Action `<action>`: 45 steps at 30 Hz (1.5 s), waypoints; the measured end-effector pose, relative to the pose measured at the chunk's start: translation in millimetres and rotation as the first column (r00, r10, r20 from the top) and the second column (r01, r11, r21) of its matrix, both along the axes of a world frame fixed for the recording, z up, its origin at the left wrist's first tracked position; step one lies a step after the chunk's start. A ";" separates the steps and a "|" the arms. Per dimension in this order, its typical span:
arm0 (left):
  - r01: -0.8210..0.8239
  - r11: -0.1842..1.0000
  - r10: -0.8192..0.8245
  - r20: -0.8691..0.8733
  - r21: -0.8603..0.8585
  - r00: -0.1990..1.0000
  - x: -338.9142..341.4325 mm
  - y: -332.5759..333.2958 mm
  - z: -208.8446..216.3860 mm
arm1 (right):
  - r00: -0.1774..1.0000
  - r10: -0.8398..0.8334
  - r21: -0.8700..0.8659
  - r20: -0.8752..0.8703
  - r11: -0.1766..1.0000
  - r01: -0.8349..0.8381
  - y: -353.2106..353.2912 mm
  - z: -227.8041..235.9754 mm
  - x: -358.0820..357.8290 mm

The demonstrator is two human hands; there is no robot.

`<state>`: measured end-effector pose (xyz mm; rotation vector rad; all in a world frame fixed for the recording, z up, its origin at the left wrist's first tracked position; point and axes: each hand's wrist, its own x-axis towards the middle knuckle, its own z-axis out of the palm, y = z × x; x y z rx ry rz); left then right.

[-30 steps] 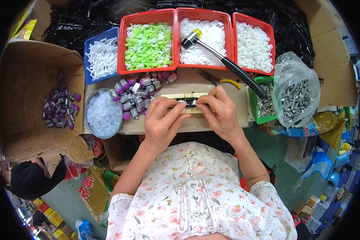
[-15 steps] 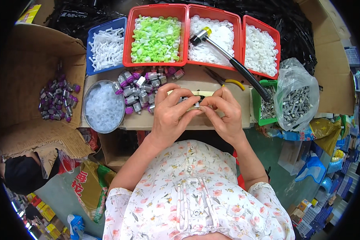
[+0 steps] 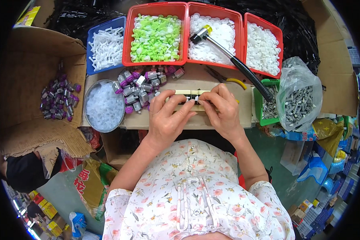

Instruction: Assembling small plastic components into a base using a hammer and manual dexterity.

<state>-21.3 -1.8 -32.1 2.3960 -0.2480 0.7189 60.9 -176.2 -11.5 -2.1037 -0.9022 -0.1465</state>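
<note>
My left hand (image 3: 166, 118) and my right hand (image 3: 223, 110) come together at the front middle of the bench. Between them lies a cream-coloured bar-shaped holder (image 3: 184, 92). Black parts and small white pieces (image 3: 192, 97) show in its middle, partly covered by my fingers. The fingertips of both hands are closed and press at these pieces from either side. What exactly each pinch holds is too small to tell. Close to my left hand lies a pile of small grey motors with purple ends (image 3: 143, 90).
Behind stand a blue bin (image 3: 89, 44) of white pins and red bins (image 3: 126, 52) of green and white parts. A hammer (image 3: 248, 72) slants across them beside pliers (image 3: 228, 80). A round tub (image 3: 87, 110) stands left; a green bin (image 3: 268, 120) and plastic bag (image 3: 296, 70) stand right.
My left fingertips have moved slightly left, away from the right ones. More of the cream holder and the white pieces now shows between the hands.
</note>
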 end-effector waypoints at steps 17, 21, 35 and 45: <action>-0.035 0.967 -0.006 0.161 0.251 0.987 -2.2 -2.8 -15.7 | 0.987 0.096 -0.108 -0.131 0.988 -0.111 -0.6 9.8 10.6; -0.010 0.964 -0.022 0.116 0.266 0.993 -3.4 -4.5 -15.2 | 0.986 0.104 -0.130 -0.134 0.984 -0.121 -2.3 11.8 9.5; 0.011 0.975 -0.029 0.079 0.223 0.996 0.8 -3.4 -13.5 | 0.987 0.154 -0.227 0.047 0.964 -0.140 -1.3 13.4 9.9; -0.078 0.956 0.035 0.154 0.284 0.987 -3.3 -6.0 -23.5 | 0.964 0.255 -0.327 0.072 0.919 -0.218 -1.8 22.7 11.1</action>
